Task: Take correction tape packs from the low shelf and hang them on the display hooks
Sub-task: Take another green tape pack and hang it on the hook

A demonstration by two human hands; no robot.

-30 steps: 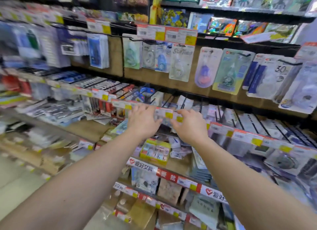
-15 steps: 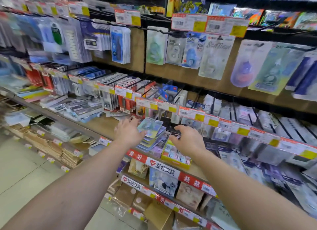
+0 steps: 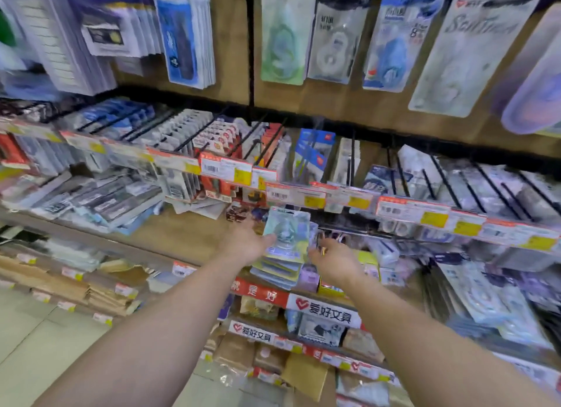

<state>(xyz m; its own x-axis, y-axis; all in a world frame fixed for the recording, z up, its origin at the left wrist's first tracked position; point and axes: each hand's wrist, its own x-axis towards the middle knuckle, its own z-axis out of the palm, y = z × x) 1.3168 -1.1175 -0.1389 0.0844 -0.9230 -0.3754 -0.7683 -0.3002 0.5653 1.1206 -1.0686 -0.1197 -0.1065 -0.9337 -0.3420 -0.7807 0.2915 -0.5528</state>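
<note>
A stack of correction tape packs (image 3: 277, 270) lies on the low shelf (image 3: 182, 239), just behind its red label strip. My left hand (image 3: 244, 244) grips the top correction tape pack (image 3: 287, 232) by its left edge and holds it raised and tilted upright above the stack. My right hand (image 3: 334, 262) is at the pack's right edge, with its curled fingertips pinching it. Just above, a row of black display hooks (image 3: 352, 163) with price tags (image 3: 312, 195) carries hanging packs. More correction tapes (image 3: 282, 42) hang on the board higher up.
A yellow box (image 3: 368, 262) stands right of the stack, by my right hand. Piles of flat stationery packs (image 3: 100, 200) fill the shelf's left side. Lower shelves hold brown paper goods (image 3: 100, 294). More loose packs (image 3: 485, 300) lie at the right. Floor tiles (image 3: 30, 346) show at the lower left.
The view has moved closer and to the right. My left hand has lifted the top pack upright off the stack, and my right hand has closed in on its right edge.
</note>
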